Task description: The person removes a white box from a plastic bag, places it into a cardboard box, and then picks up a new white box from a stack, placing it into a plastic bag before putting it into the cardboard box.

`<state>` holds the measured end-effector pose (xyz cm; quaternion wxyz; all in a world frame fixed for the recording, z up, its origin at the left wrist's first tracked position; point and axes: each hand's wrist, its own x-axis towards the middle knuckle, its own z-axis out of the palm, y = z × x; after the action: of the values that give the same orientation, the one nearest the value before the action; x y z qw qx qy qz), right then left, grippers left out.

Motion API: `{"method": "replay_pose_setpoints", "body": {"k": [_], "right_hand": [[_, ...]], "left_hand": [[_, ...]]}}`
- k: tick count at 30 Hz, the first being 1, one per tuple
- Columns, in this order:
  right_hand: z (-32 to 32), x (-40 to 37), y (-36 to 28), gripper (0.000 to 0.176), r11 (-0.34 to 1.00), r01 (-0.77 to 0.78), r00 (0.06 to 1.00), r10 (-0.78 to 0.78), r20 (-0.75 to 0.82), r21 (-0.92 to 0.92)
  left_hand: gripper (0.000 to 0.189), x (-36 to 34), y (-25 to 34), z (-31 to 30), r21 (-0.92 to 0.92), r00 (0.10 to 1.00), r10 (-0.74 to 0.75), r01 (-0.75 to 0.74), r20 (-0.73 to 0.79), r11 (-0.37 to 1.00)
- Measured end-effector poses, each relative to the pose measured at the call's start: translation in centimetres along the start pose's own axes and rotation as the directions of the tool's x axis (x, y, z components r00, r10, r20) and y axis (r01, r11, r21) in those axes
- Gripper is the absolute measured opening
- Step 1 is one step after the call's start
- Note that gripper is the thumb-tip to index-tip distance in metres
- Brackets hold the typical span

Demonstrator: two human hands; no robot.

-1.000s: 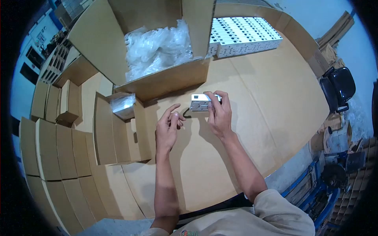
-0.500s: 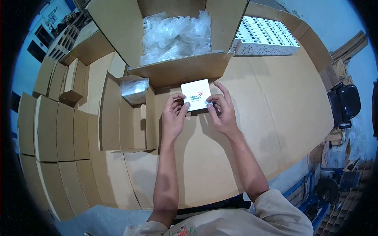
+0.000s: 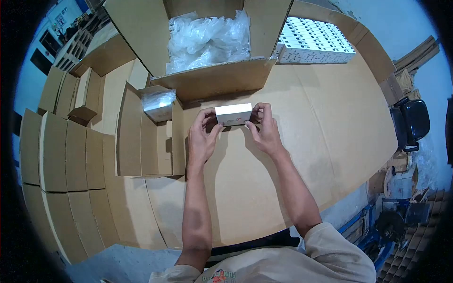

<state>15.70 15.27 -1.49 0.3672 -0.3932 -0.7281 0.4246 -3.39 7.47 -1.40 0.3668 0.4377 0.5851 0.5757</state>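
Note:
Between my two hands is a small white box (image 3: pixel 234 113), held just above the cardboard-covered table. One plain white side faces up and a narrower, shaded face with faint print is toward me. The fingers of my left hand (image 3: pixel 204 134) close on its left end. My right hand (image 3: pixel 264 129) grips the right end with thumb and fingertips. To the left of my left hand stands an open brown carton (image 3: pixel 178 141). A plastic-wrapped white box (image 3: pixel 158 104) sits in its far end.
A large open carton (image 3: pixel 214 85) filled with clear plastic bags (image 3: pixel 209 42) stands behind my hands. White patterned boxes (image 3: pixel 315 55) are packed in a block at the back right. Several closed brown cartons (image 3: pixel 53 151) line the left. A black chair (image 3: pixel 411 120) is beyond the table's right edge.
The white box has been tipped in my hands. Its logo face was toward me before; now a plain side faces up. Both hands still hold it.

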Motion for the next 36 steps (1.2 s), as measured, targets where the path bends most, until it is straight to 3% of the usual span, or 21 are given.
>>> {"method": "replay_pose_setpoints", "body": {"k": [8, 11, 14, 20, 23, 26, 32, 35, 36], "right_hand": [[0.1, 0.1, 0.5, 0.045, 1.000, 0.014, 1.000, -0.014, 0.020, 0.008], [0.2, 0.1, 0.5, 0.046, 0.999, 0.036, 0.999, -0.036, 0.010, 0.020], [0.0, 0.2, 0.3, 0.047, 1.000, -0.011, 0.999, 0.010, 0.039, 0.020], [-0.2, 0.1, 0.0, 0.054, 0.998, -0.032, 0.998, 0.029, 0.059, 0.059], [-0.6, 0.0, -0.2, 0.061, 0.999, 0.035, 0.998, -0.036, 0.043, 0.027], [-0.7, 0.2, 0.0, 0.067, 0.994, 0.022, 0.996, -0.031, 0.079, 0.109], [-1.0, 0.3, 0.2, 0.075, 0.987, 0.024, 0.997, -0.035, 0.063, 0.158], [-1.1, 0.3, 0.1, 0.078, 0.980, -0.020, 0.998, 0.007, 0.066, 0.197], [-0.9, 0.2, 0.7, 0.078, 0.977, 0.005, 0.999, -0.017, 0.052, 0.214]], "left_hand": [[0.041, -0.1, -0.1, -0.3, 0.124, 0.999, 0.037, -0.037, 0.003, 0.992], [0.034, -0.2, 0.8, -0.1, 0.103, 0.999, -0.020, 0.024, -0.037, 0.994], [0.038, -0.1, -0.1, -0.3, 0.094, 1.000, 0.009, -0.008, -0.002, 0.996], [0.056, -0.2, 0.8, -0.3, 0.134, 0.998, -0.051, 0.046, 0.039, 0.990], [0.070, -0.4, 1.4, 0.0, 0.144, 0.999, 0.025, -0.031, 0.044, 0.989], [0.074, -0.4, 1.6, 0.2, 0.096, 0.999, 0.053, -0.053, 0.011, 0.994], [0.049, -0.8, 3.0, 0.0, 0.063, 0.942, 0.256, -0.248, -0.219, 0.967], [0.030, 0.2, 6.5, 0.3, 0.136, 0.925, 0.302, -0.276, -0.231, 0.951], [0.018, 1.1, 9.5, 0.9, 0.243, 0.890, 0.371, -0.311, -0.264, 0.919]]}}
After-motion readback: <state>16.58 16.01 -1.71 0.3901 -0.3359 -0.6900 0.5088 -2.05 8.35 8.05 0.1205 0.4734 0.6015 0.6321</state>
